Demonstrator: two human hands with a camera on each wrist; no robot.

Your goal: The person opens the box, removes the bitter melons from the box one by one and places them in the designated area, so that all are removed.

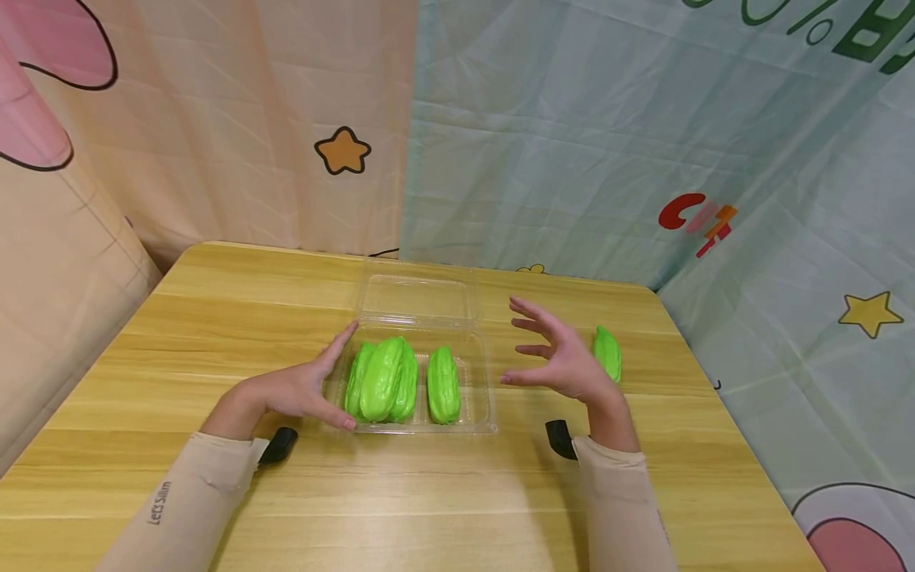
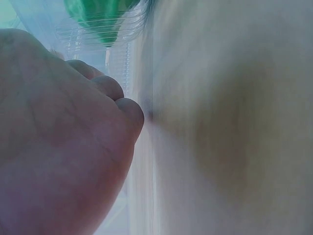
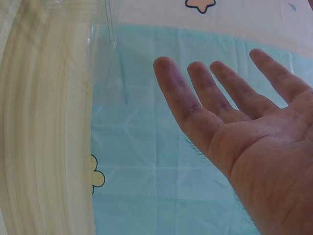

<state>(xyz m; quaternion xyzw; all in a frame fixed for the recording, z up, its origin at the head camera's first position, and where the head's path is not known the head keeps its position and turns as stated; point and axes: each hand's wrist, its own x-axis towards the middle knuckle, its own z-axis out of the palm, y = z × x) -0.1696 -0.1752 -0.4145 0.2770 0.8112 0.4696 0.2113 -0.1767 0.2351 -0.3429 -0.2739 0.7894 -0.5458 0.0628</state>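
Beside the clear container [image 1: 480, 389], left hand [image 1: 303, 389] spread, partly hidden, contact unclear; right hand [image 1: 565, 361] spread, apart.

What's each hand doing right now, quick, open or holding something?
Left hand: open, fingers at the left side of the clear box.
Right hand: open, holding nothing, right of the box.

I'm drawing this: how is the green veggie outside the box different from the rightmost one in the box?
The outside veggie lies on the table near the right hand; the inside veggie lies in the clear box.

In the head view, the outside veggie slants, top toward the left; the inside veggie runs nearly straight up the picture.

Both are long and bright green.
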